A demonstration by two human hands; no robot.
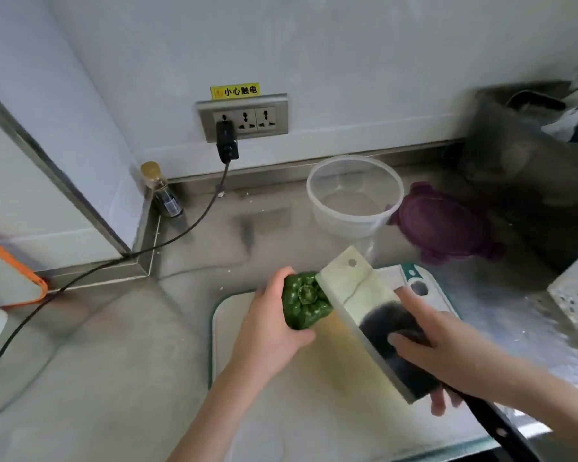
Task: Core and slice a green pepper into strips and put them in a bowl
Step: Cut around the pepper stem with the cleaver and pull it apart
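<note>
You stand at a steel worktop [114,345] in a corner, with a wall socket [244,118] above it. The cutting board [281,411] lies in front of you, and the clear bowl [354,195] waits just behind it, open, with its purple lid [447,225] beside. Your left hand [274,325] curls around the green pepper [304,301] and holds it stem up over the board. Your right hand [437,351] grips the cleaver [371,315] near the handle, with fingers on the blade. The blade's edge meets the pepper beside the stem, probably to start the coring.
</note>
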